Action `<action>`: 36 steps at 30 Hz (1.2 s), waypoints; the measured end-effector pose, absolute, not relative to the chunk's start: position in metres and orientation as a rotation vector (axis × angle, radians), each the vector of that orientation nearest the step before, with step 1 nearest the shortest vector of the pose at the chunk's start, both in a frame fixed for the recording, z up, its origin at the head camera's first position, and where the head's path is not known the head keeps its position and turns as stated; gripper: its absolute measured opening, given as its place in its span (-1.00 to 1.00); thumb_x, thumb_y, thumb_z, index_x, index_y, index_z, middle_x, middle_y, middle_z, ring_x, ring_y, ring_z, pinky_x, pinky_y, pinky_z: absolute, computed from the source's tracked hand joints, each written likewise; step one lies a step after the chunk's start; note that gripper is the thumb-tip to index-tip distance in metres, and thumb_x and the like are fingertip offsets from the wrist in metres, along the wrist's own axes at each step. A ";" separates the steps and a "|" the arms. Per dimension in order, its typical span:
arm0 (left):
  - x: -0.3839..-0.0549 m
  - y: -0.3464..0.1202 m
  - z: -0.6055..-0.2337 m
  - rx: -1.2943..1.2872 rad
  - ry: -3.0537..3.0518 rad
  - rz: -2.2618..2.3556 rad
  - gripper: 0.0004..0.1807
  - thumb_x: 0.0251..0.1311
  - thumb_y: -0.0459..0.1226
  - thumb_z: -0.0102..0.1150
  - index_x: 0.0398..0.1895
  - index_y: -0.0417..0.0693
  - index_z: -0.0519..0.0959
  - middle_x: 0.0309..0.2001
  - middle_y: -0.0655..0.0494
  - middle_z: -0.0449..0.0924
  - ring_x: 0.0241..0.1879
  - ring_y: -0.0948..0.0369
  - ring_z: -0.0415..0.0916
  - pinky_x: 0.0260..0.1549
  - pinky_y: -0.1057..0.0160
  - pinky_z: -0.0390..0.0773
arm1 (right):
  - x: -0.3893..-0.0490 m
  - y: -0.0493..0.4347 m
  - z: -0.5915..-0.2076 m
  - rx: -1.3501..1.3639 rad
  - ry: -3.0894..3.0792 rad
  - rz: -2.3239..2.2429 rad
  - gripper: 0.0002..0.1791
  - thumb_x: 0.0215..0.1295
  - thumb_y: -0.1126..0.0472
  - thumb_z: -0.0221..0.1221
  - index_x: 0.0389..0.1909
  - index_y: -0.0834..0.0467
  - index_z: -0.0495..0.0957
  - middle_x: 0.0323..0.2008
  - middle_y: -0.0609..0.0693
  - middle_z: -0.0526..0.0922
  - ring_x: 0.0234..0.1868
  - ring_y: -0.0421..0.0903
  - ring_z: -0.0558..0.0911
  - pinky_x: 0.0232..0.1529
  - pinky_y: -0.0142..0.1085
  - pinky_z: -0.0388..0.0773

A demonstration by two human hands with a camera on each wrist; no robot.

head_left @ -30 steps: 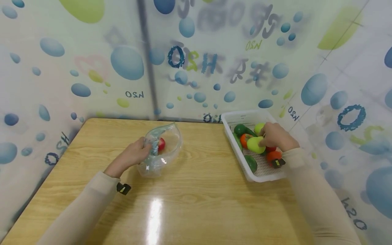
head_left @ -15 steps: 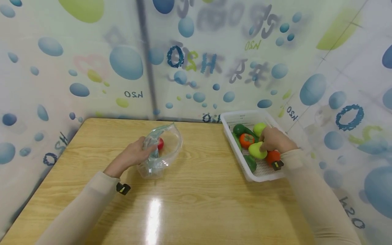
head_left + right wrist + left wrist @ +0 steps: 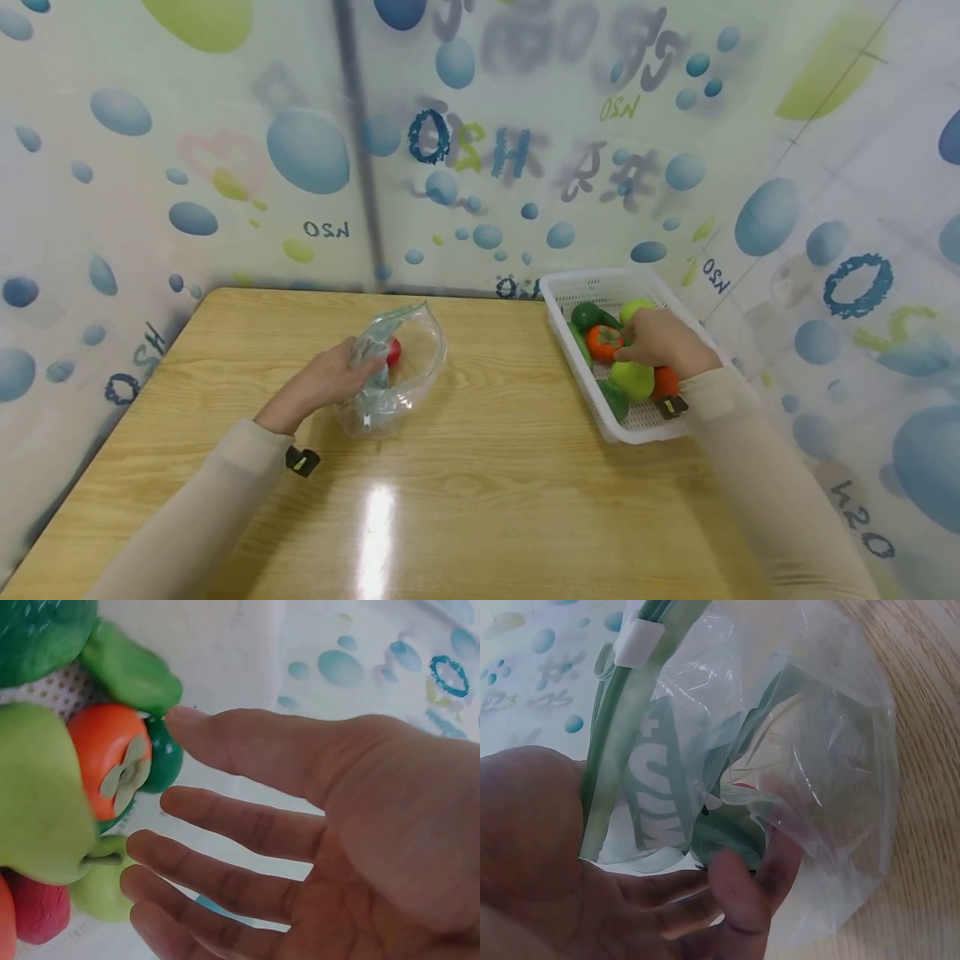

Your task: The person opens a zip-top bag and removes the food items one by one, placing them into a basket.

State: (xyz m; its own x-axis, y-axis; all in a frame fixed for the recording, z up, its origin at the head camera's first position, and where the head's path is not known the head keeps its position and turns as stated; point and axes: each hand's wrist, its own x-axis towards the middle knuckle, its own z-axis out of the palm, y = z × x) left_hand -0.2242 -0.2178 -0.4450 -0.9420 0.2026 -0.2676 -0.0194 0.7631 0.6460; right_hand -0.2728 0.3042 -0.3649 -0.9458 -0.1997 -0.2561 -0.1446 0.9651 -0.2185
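Note:
My left hand [image 3: 332, 375] holds a clear zip bag [image 3: 431, 371] by its green-tinted mouth, fingers reaching in among the plastic in the left wrist view. A round red fruit [image 3: 393, 352] shows through the bag. My right hand [image 3: 663, 340] hovers over a white basket [image 3: 648, 434], its fingers extended and spread in the right wrist view [image 3: 292, 855], holding nothing. Close to its thumb and fingertips lies an orange persimmon [image 3: 105, 757] with a pale calyx. A yellow-green pear [image 3: 632, 381] rests just in front of that hand.
Other produce fills the basket: a dark green piece [image 3: 586, 316] at the back, another green one [image 3: 615, 400] at the front left, and an orange-red one [image 3: 665, 382]. The wooden table [image 3: 480, 492] meets a patterned wall [image 3: 480, 200] behind.
My right hand has let go of the pear, which now lies lower in the basket, and has moved slightly left toward the persimmon. The left hand keeps its hold on the bag.

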 end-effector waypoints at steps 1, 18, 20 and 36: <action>-0.225 -0.218 -0.445 0.146 2.637 0.970 -0.09 0.82 0.16 0.01 0.74 -0.49 0.20 0.55 -0.58 0.50 0.33 -0.28 0.65 0.22 -0.24 0.78 | -0.272 0.302 -0.365 -0.269 2.843 -0.292 -0.48 0.50 0.13 0.53 0.23 0.47 0.78 0.08 0.34 0.87 -0.22 0.06 0.65 -0.20 -0.23 0.61; -0.230 -0.217 -0.448 0.164 2.606 0.961 -0.07 0.82 0.14 0.06 0.80 -0.44 0.16 0.55 -0.53 0.52 0.28 -0.26 0.67 0.18 -0.19 0.80 | -0.245 0.212 -0.364 -0.757 3.098 -0.527 -0.62 0.64 0.17 0.43 0.30 0.29 0.80 0.17 0.25 0.91 0.12 0.22 0.88 0.20 0.17 0.84; -0.229 -0.217 -0.448 0.178 2.607 0.965 -0.07 0.82 0.14 0.05 0.81 -0.44 0.16 0.62 -0.55 0.47 0.42 -0.35 0.62 0.33 -0.33 0.75 | -0.241 0.196 -0.366 -0.861 3.090 -0.566 -0.65 0.65 0.17 0.43 0.29 0.26 0.81 0.19 0.22 0.91 0.16 0.21 0.87 0.21 0.15 0.84; -0.229 -0.203 -0.448 0.221 2.614 0.939 -0.07 0.81 0.13 0.05 0.80 -0.47 0.18 0.63 -0.57 0.46 0.51 -0.41 0.60 0.41 -0.42 0.69 | -0.240 0.094 -0.396 -1.207 2.818 -0.688 -0.66 0.75 0.18 0.32 0.37 0.22 0.77 0.23 0.14 0.87 0.17 0.06 0.83 0.28 -0.05 0.82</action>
State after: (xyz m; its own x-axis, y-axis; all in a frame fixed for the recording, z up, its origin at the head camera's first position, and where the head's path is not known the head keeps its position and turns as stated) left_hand -0.2285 -0.2033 -0.4481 -0.9252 0.2617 -0.2747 0.0271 0.7678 0.6401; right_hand -0.2396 0.0939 -0.3964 -0.7046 -0.6893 0.1684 -0.6894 0.6087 -0.3928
